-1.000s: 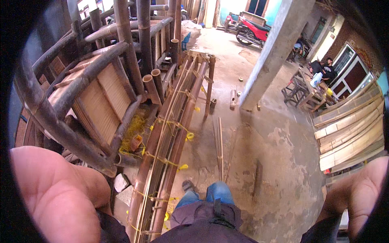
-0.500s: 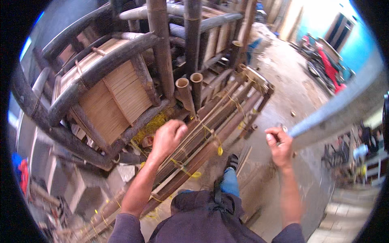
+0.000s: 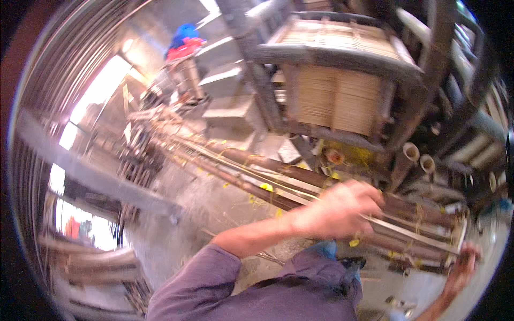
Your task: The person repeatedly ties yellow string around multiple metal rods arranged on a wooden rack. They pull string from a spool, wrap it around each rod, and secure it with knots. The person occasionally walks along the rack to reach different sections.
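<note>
A long, low frame of brown bamboo poles [image 3: 257,159] runs from the far left toward the lower right, with thin yellow ties [image 3: 266,187] along it. Pale bamboo strips [image 3: 412,234] lie lengthwise on top. Over the middle of the frame is my left hand [image 3: 345,208], its fingers curled. The strips pass at or under that hand, and what lies inside its fingers is hidden. My right hand [image 3: 465,265] is beside the right end of the frame, near the tip of a strip; blur smears its fingers.
A dark bamboo chair with a slatted panel [image 3: 337,99] stands behind the frame. Upright cut bamboo tubes [image 3: 410,152] are at its right. Pale concrete steps [image 3: 227,101] rise at the back. A grey post [image 3: 101,171] slants across the left, above grey floor.
My view has swung left, bringing the steps and the frame's far end in. My left arm now reaches across the frame to the right; my right hand has come to the frame's right end.
</note>
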A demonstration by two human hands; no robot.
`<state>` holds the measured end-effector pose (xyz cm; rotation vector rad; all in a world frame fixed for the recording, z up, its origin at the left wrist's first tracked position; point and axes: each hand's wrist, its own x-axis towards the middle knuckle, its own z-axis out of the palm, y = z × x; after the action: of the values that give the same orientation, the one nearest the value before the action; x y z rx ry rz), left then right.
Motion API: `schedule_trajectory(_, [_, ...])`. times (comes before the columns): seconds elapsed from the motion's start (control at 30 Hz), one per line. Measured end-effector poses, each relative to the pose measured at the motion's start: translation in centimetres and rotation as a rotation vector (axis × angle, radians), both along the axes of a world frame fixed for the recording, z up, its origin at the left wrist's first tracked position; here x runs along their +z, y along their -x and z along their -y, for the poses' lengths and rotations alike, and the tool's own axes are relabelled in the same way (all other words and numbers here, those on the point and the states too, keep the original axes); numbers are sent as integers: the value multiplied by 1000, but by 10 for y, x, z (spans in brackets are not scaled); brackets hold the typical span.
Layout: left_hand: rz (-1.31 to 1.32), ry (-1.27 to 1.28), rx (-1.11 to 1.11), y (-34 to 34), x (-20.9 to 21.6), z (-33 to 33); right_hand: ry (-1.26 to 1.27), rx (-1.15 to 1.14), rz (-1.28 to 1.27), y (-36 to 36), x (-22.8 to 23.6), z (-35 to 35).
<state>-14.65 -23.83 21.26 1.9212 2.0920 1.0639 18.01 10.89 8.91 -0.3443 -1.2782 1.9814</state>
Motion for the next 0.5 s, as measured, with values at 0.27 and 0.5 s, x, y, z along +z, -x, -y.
schedule_trajectory(0.27, [112,-28,39,-69,8,-40,-51,-194,77,5,70,21])
schedule_trajectory(0.5, [285,338,190,-36,-123,-82,505,-66,-462,123,85,86])
